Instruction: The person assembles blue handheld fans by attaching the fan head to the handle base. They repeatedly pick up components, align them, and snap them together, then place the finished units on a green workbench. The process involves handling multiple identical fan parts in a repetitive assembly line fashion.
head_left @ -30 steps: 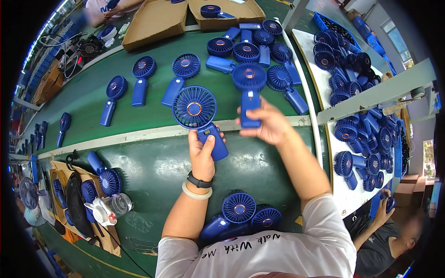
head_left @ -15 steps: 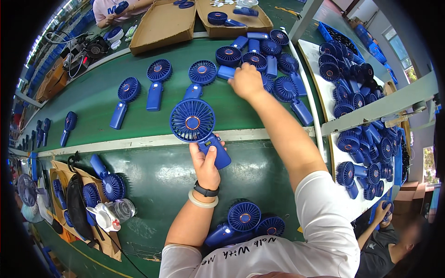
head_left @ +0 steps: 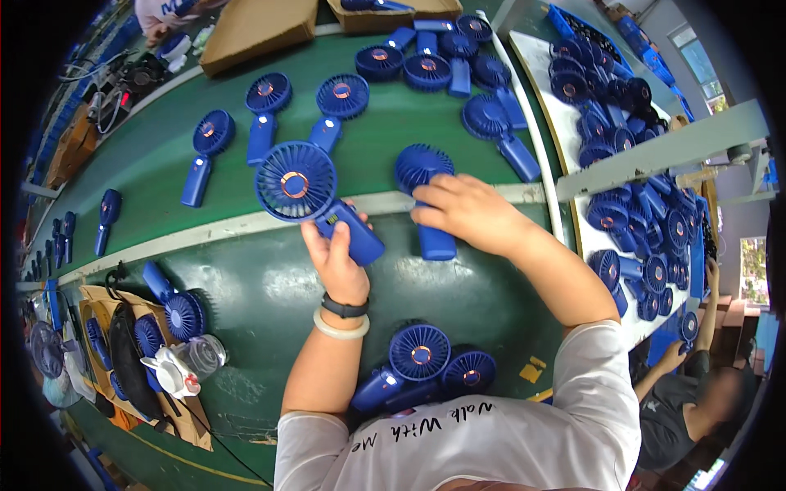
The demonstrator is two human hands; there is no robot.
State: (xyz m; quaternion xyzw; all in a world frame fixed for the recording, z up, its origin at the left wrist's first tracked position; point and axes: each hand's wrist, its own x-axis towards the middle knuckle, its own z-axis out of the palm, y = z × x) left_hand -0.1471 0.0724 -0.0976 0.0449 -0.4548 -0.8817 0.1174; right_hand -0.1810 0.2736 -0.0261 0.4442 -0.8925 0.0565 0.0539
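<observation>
Blue plastic handheld fan with round grille and copper centre (head_left: 296,184): gripped by its handle, head raised over the pale strip of the belt.
Left hand (head_left: 336,260): fingers clenched around that fan's handle; dark band and pale bangle on the wrist.
Right hand (head_left: 468,211): fingers curled over a second blue plastic fan lying face-down (head_left: 426,200), grasping its handle against the belt.
Green conveyor belt (head_left: 246,286): more blue fans lying in rows on the far side.
White side tray (head_left: 547,82): heaped with blue fans, right of the belt.
</observation>
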